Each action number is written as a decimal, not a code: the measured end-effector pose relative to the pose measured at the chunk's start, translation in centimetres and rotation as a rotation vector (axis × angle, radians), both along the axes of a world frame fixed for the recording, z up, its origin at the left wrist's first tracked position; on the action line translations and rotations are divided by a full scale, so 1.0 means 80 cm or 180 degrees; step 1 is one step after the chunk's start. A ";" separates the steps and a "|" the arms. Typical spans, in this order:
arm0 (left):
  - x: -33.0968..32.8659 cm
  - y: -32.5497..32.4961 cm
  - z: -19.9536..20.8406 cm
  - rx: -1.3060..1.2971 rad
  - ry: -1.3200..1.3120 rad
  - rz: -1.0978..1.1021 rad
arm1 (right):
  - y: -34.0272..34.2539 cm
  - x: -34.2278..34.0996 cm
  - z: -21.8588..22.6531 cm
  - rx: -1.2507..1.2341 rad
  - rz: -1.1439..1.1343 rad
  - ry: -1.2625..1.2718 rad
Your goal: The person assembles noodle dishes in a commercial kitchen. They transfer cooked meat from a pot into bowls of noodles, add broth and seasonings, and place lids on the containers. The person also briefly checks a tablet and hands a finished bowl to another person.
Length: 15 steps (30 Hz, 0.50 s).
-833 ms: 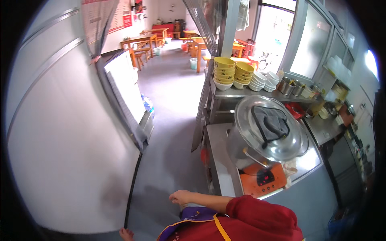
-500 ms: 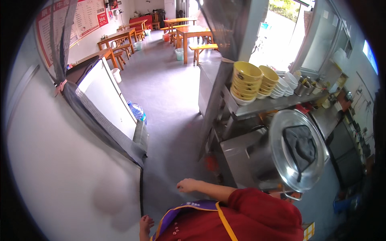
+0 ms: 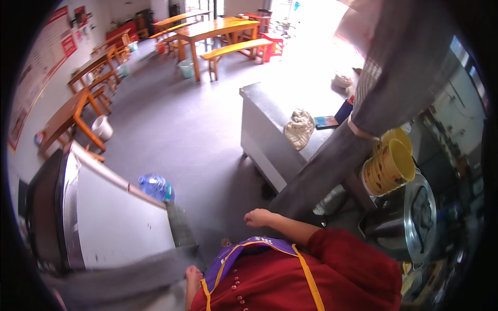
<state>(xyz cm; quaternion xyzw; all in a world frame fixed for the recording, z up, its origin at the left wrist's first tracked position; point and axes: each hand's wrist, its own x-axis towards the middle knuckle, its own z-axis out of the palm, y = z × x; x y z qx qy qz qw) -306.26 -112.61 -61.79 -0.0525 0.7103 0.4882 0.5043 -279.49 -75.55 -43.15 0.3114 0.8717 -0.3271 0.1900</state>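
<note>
My right hand (image 3: 258,217) hangs in front of my purple apron (image 3: 276,243), its fingers loosely curled with nothing visible in them. Lower and to the left, my left hand (image 3: 194,274) is beside the apron's edge, fingers curled in and no object showing. Neither hand touches anything I can see. Nearest to the right hand is the gathered grey curtain (image 3: 324,173), tied with a pinkish band. On the left a grey curtain (image 3: 124,277) hangs blurred near my left hand.
A white cabinet (image 3: 116,202) and a blue-tinted water bottle (image 3: 155,186) stand at the left. A counter (image 3: 270,124) bears a cream cloth (image 3: 299,129). Yellow bowls (image 3: 389,166) and a lidded metal pot (image 3: 419,217) are at the right. Wooden tables (image 3: 218,28) and benches (image 3: 236,49) stand farther off.
I have moved forward into the curtained opening. The bowls and pot have shifted to the right and back, and the counter with the cloth has come into view. Both hands remain low and curled.
</note>
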 end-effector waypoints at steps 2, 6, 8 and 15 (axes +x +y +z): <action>-0.080 0.120 0.021 0.0097 0.0198 -0.0268 | 0.056 -0.009 0.003 0.0265 -0.0682 0.0716; -0.177 0.359 0.066 0.0544 0.0590 -0.0795 | 0.152 -0.011 0.005 0.0831 -0.2321 0.1930; -0.204 0.467 0.081 0.0788 0.0738 -0.0936 | 0.213 -0.011 0.007 0.1516 -0.2814 0.2315; -0.231 0.635 0.044 0.0553 0.0534 -0.2233 | 0.425 0.050 0.045 0.3531 -0.3490 0.1381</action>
